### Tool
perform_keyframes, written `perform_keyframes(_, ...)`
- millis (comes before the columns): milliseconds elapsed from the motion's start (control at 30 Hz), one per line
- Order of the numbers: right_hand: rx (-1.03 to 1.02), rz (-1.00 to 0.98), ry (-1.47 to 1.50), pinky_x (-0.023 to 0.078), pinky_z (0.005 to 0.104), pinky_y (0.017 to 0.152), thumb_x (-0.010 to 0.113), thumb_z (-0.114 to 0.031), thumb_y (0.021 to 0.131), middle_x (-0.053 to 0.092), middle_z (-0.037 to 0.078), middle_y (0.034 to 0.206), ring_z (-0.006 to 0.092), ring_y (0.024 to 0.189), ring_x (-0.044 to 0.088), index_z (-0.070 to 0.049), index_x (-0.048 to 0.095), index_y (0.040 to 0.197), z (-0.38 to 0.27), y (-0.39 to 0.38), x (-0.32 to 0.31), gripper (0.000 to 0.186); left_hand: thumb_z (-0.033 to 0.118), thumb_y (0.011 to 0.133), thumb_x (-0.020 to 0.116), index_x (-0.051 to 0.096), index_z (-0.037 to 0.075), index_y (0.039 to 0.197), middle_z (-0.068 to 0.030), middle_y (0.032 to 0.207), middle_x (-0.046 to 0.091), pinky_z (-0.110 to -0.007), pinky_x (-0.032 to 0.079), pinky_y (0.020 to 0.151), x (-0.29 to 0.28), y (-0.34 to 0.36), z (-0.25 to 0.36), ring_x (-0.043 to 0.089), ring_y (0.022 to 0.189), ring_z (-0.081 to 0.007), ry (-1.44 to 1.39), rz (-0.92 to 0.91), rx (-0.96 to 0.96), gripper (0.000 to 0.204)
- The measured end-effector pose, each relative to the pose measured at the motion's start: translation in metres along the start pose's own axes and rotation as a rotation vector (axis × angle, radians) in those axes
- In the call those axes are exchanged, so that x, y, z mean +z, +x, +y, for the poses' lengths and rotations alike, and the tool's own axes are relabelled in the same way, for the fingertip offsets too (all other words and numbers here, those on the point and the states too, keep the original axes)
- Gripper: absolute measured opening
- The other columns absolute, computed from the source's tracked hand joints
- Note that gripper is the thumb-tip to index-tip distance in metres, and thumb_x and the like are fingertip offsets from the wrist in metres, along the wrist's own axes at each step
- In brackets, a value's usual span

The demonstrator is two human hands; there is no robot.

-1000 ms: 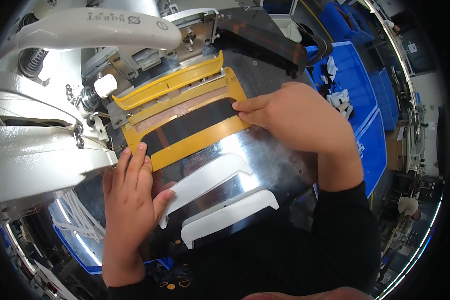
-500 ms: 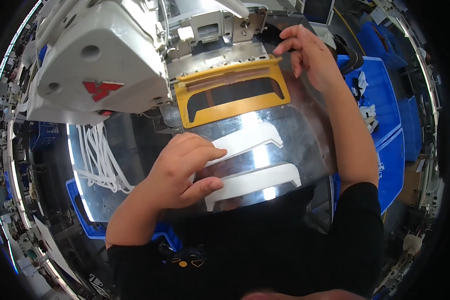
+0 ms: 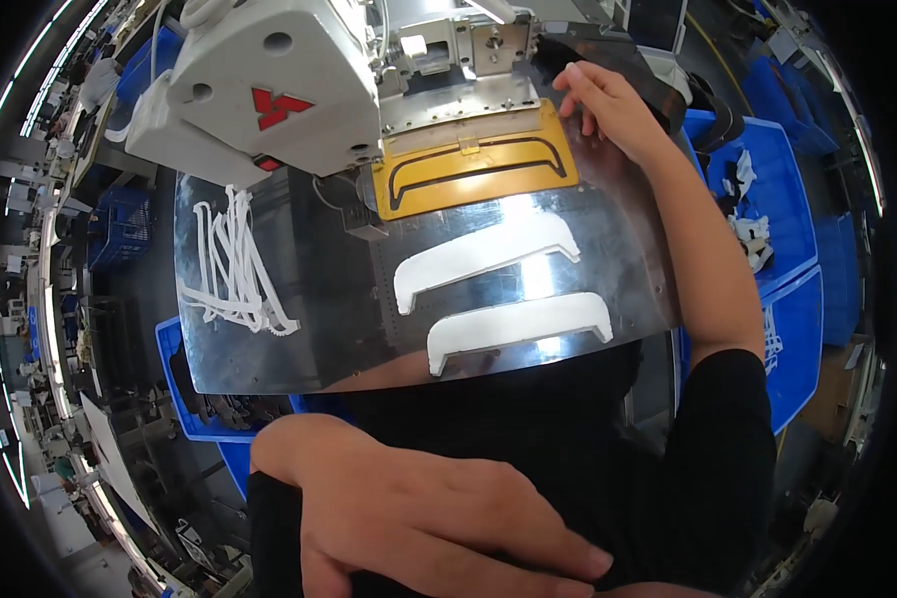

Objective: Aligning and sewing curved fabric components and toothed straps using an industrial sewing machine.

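Risk of knocking askew the yellow frame [image 3: 476, 167] on the table's [image 3: 324, 279] far side, by a leftward sweep of loosely curled, apparently empty right fingers [image 3: 588, 90] just beside it, with left fingers [image 3: 558, 543] nearly straight off the near edge, impossible to tell whether empty.

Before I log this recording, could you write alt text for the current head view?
A person's right hand is beside a yellow template next to a white machine, while the left hand is low, before a black shirt. Two white bracket-shaped pieces lie on the shiny table, with white strips at left.
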State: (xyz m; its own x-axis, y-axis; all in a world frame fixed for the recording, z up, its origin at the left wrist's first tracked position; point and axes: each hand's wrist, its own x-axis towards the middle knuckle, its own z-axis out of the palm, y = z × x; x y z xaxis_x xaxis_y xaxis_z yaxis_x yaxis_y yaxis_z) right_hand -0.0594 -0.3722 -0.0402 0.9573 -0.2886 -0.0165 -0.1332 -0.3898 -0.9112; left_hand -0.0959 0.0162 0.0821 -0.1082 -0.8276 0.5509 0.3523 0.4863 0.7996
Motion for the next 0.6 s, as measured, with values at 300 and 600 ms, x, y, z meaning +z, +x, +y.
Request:
perform_keyframes(300,-0.088,-0.032,-0.102,0.046,0.0221,0.062,0.05,-0.046,0.116,0.067,-0.001,0.088,0.0058,0.067,0.053,-0.009,0.07,0.122,0.007,-0.001,0.0,0.043,0.064,0.099,0.073,0.069,0.002,0.142,-0.0379,0.144,0.06,-0.051,0.051,0.103,0.055,0.019,-0.045,0.062,0.127,-0.0477,-0.327,0.142,0.26,0.075)
perform_keyframes(600,-0.128,-0.027,-0.161,0.047,0.0218,0.065,0.05,-0.045,0.116,0.066,-0.002,0.088,0.0055,0.071,0.052,-0.01,0.07,0.124,0.007,0.002,0.002,0.041,0.058,0.099,0.076,0.073,0.013,0.138,-0.0377,0.149,0.055,-0.054,0.051,0.104,0.007,0.0,-0.054,0.06,0.13,-0.0498,-0.18,-0.095,0.262,0.06)
